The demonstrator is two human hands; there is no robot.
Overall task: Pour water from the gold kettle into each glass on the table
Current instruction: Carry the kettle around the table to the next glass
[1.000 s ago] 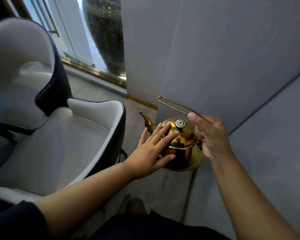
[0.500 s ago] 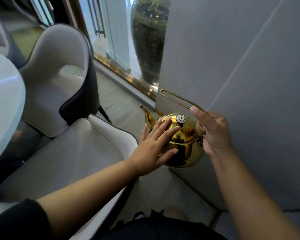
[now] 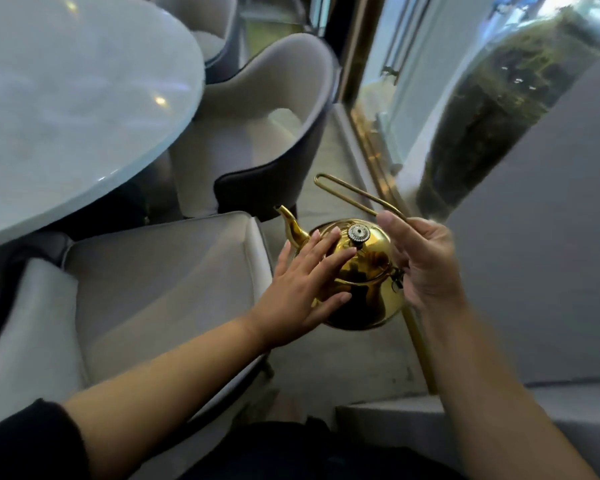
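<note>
The big round table (image 3: 84,98) is up on the left, and no glasses show on it. Two chairs (image 3: 160,289) stand beside it. The gold kettle (image 3: 364,282) hangs above the floor. The right hand (image 3: 426,265) grips its wire handle (image 3: 354,195). The left hand (image 3: 302,289) lies flat on its side, fingers spread. This looks like the carrying step. Next, bring it to the table and find a glass.

the gold kettle (image 3: 364,275) is hanging over a narrow strip of floor (image 3: 343,362), with a chair seat (image 3: 160,282) crowding it on the left and a grey wall (image 3: 541,258) on the right. the table (image 3: 66,98) is lying beyond, its visible surface open, a second chair (image 3: 267,126) standing beside it.
</note>
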